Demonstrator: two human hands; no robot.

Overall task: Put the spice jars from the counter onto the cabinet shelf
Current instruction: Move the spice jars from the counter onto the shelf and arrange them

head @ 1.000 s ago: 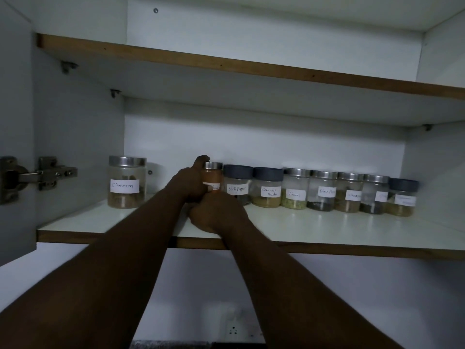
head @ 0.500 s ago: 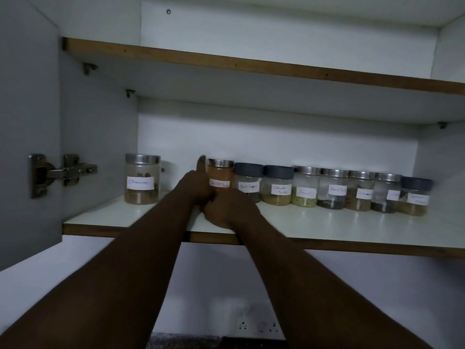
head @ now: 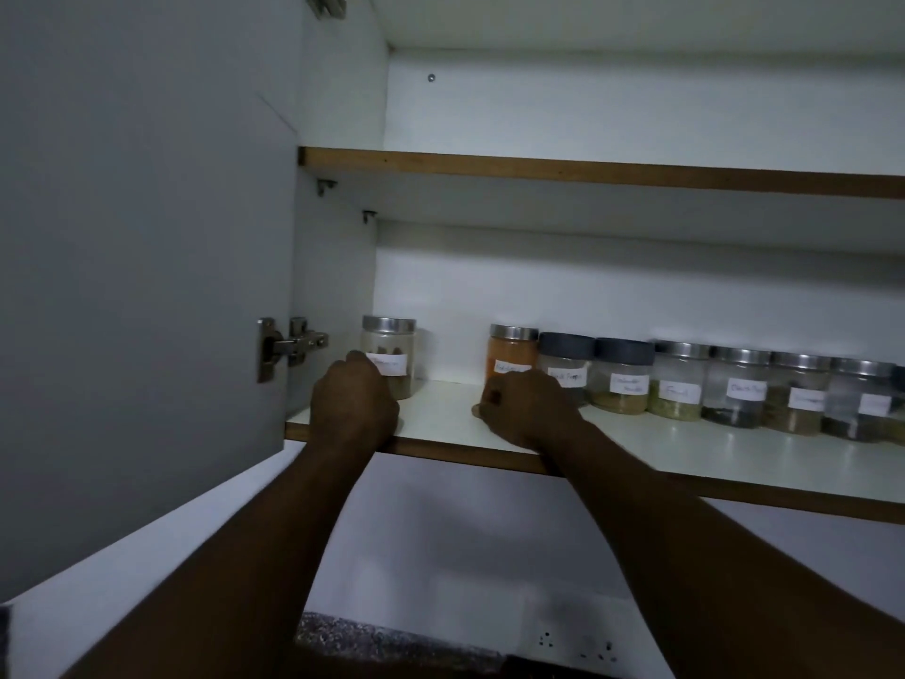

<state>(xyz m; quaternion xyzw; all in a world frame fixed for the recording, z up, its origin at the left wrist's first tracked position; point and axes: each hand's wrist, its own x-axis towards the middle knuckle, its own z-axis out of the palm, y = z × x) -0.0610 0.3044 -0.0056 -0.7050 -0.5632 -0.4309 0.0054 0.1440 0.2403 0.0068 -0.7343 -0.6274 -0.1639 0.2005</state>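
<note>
Reaching up into the cabinet, the left hand is at the near left end of the lower shelf, its back to the camera and its fingers curled. Its knuckles cover the lower left of the tall jar. Whether the fingers are clamped on the glass cannot be told, since they are hidden behind the hand. This jar has a steel lid and a white label, stands upright close to the cabinet's left wall, and holds something brown at the bottom.

The right hand is a little way to the right, also curled, with the thumb low against the shelf. It covers the foot of the orange jar. Whether it grips that jar cannot be told either. A bare gap of shelf lies between the tall jar and the orange jar.

The orange jar is the left end of a row along the back wall, the jars standing side by side. Next come two grey-lidded jars, then the steel-lidded jars, which run off to the right edge. All carry handwritten labels too blurred to read.

Above is the upper shelf. The open cabinet door fills the left, with its hinge beside the tall jar. Below, wall sockets and a strip of speckled counter show between the forearms.
</note>
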